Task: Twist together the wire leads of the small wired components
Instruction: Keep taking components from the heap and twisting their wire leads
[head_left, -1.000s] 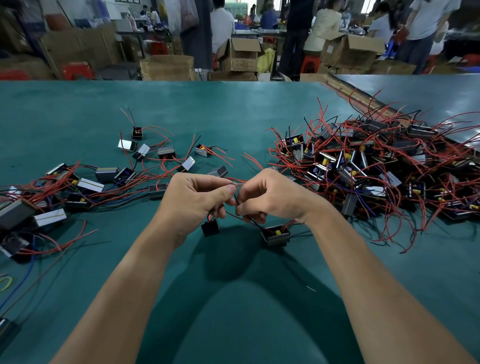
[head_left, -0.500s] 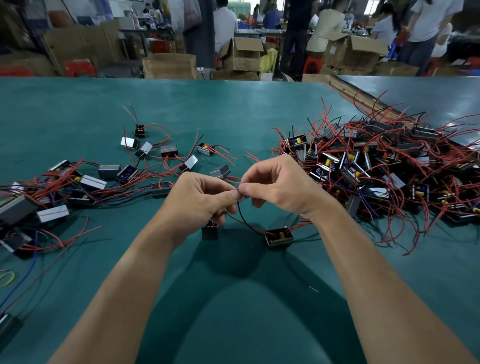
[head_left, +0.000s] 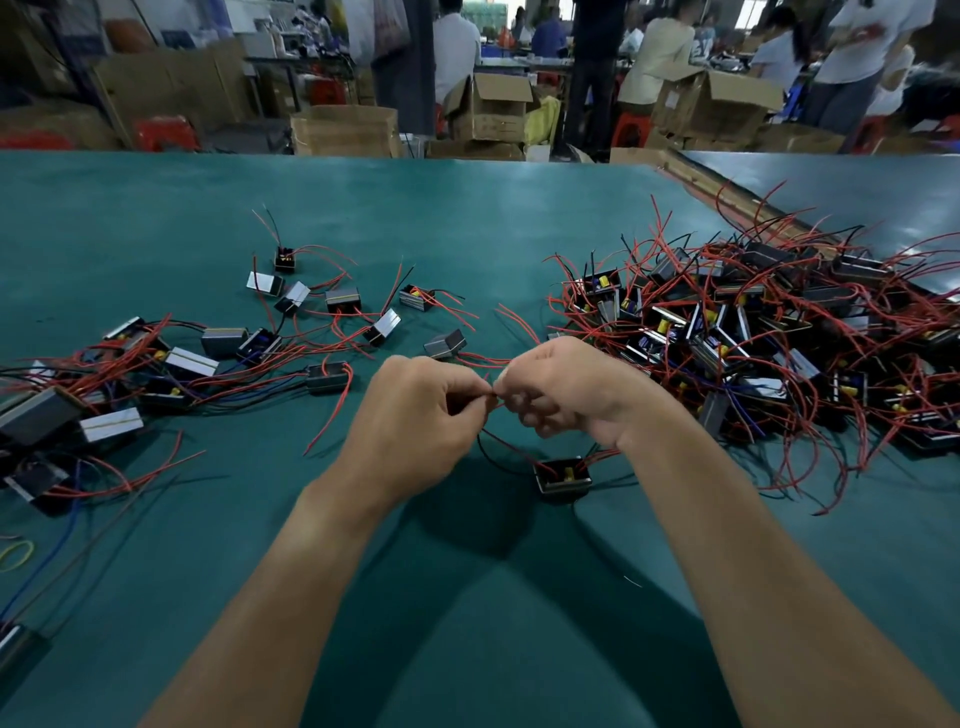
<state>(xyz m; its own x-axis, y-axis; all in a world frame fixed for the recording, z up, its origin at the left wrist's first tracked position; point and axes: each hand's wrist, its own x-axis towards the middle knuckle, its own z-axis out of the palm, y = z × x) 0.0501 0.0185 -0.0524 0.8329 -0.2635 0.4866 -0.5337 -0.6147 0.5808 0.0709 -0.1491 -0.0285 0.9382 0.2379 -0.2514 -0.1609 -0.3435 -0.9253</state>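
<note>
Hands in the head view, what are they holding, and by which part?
Left hand and right hand both pinch the wire leads near their free ends, fingertip to fingertip. The component below lies on the table, unheld.

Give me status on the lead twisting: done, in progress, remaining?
Done, probably: the scattered components on the left, though their twists are too small to confirm. In hand: left hand and right hand pinch red leads between their fingertips, above one component on the table. Left: the big tangled pile on the right.

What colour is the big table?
Teal green: the flat table top shows best in the head view.
</note>
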